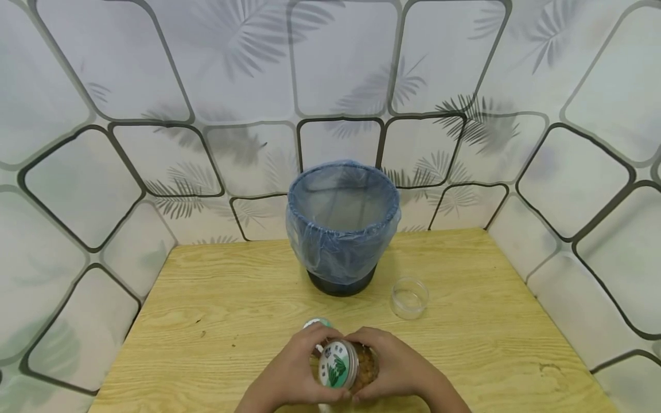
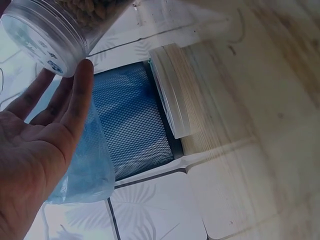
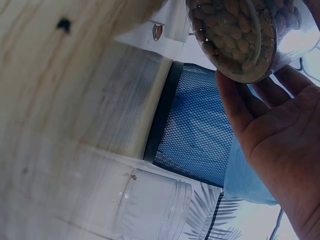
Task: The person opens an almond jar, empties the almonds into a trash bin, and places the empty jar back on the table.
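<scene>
Both hands hold a clear jar of almonds (image 1: 365, 365), tipped on its side, between them. My left hand (image 1: 302, 367) grips the end with the white and green lid (image 1: 334, 365). Around the clear base curls my right hand (image 1: 400, 364), and almonds show through the plastic in the right wrist view. The lid is on the jar. Beyond the left fingers, a second round lid (image 2: 172, 92) with a white and green top sits low over the table, partly hidden in the head view.
A mesh bin (image 1: 343, 229) with a blue liner stands at the back of the wooden table (image 1: 232, 298). An empty clear jar (image 1: 409, 298) stands right of it. One small brown piece (image 3: 157, 32) shows in the right wrist view. Patterned walls enclose three sides.
</scene>
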The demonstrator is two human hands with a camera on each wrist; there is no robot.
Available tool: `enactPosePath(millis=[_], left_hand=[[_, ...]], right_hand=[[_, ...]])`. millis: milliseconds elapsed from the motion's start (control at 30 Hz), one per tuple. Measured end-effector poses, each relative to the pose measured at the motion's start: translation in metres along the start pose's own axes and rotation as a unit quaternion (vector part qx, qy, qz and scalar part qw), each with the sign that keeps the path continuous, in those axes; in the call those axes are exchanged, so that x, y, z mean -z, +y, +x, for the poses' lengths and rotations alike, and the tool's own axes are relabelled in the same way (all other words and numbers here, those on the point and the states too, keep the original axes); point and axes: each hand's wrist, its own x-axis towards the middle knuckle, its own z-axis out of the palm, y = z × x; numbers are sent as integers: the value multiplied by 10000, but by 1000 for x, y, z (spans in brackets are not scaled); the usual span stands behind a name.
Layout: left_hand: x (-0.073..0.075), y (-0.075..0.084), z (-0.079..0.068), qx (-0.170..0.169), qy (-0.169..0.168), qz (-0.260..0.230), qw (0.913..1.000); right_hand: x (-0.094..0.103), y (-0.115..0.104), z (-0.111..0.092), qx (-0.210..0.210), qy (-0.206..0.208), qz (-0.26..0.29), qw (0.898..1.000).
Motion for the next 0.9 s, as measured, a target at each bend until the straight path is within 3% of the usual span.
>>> enactPosePath(millis=[267, 567, 733, 900], left_hand=[[-2, 1, 1, 85, 290, 40, 9995], [-3, 1, 0, 1035, 218, -172, 9942], [-4, 0, 0, 1317, 188, -169, 9910], [-4, 2, 1, 1394, 195, -79, 9900]], right_hand=[[-1, -1, 1, -15, 66, -66, 10000], [-3, -2, 2, -26, 121, -204, 9997], [-5, -1, 2, 13, 168, -421, 9990], [-5, -2, 2, -17, 171, -455, 9988]])
